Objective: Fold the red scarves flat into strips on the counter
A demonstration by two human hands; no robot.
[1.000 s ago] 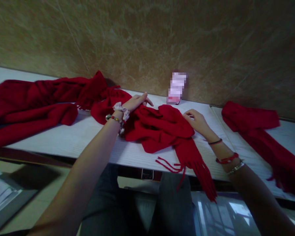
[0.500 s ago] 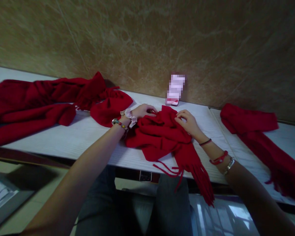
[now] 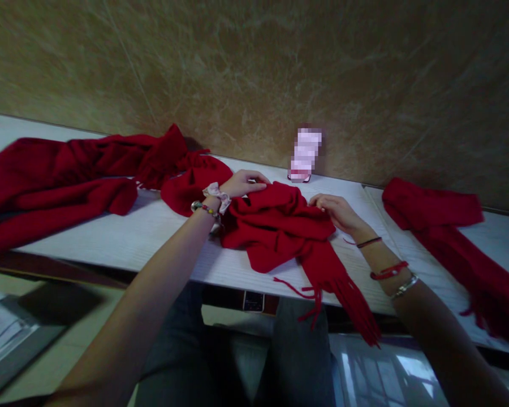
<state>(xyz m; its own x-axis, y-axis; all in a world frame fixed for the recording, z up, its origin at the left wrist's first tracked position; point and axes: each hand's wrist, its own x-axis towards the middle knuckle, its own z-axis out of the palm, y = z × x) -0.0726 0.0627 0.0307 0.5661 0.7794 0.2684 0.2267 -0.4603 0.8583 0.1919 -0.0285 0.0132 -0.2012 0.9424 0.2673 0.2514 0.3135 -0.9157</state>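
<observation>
A red fringed scarf [image 3: 280, 226] lies bunched in loose folds in front of me, its tassels hanging past the table's front edge. At its upper left, my left hand [image 3: 246, 183] grips the edge with thumb and fingers close together. My right hand [image 3: 337, 210] pinches the scarf's upper right side, fingers bent over the cloth. Some fingertips are hidden by the folds. Just left of my left wrist rests a rounded bundle of red knitted cloth [image 3: 182, 192].
More red scarves [image 3: 76, 158] are heaped along the left, and another red scarf [image 3: 436, 209] lies folded at the right. A phone [image 3: 305, 155] leans against the marbled wall [image 3: 220, 73] behind the white table [image 3: 152, 237]. Papers [image 3: 4, 333] show low at the left.
My right hand has moved slightly right and closed on the scarf's side. My left hand has shifted a little up; the scarf's top is spread wider and flatter.
</observation>
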